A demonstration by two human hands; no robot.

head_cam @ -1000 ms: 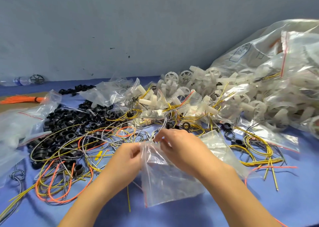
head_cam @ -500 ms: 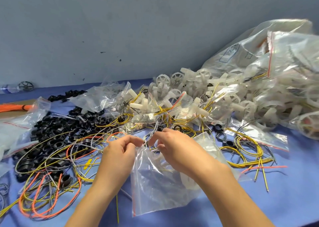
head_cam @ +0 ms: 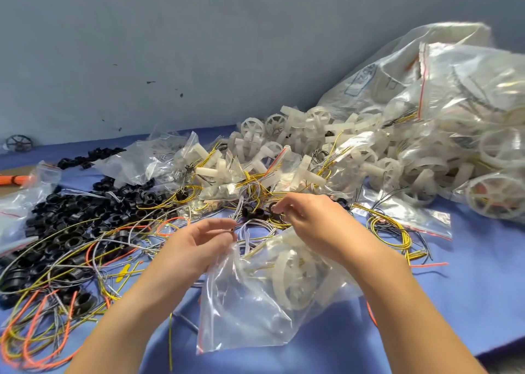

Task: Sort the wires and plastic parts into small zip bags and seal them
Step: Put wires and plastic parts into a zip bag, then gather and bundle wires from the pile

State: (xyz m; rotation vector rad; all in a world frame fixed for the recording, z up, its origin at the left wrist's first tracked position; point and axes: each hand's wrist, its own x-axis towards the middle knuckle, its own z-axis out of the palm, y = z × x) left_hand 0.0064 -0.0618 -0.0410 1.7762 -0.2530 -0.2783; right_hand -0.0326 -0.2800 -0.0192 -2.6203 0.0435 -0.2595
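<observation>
Two hands show, the left hand (head_cam: 203, 244) and the right hand (head_cam: 311, 223). There is one small clear plastic zip bag (head_cam: 250, 314) at the hands, one large clear plastic sack (head_cam: 397, 89), one bundle of orange wires (head_cam: 14, 179) and one dark spoked wheel (head_cam: 19, 143). The black plastic rings (head_cam: 65, 226), white plastic spoked wheels (head_cam: 252, 127), loose yellow wires (head_cam: 389, 231) and other zip bags (head_cam: 136, 163) are too many to count.
</observation>
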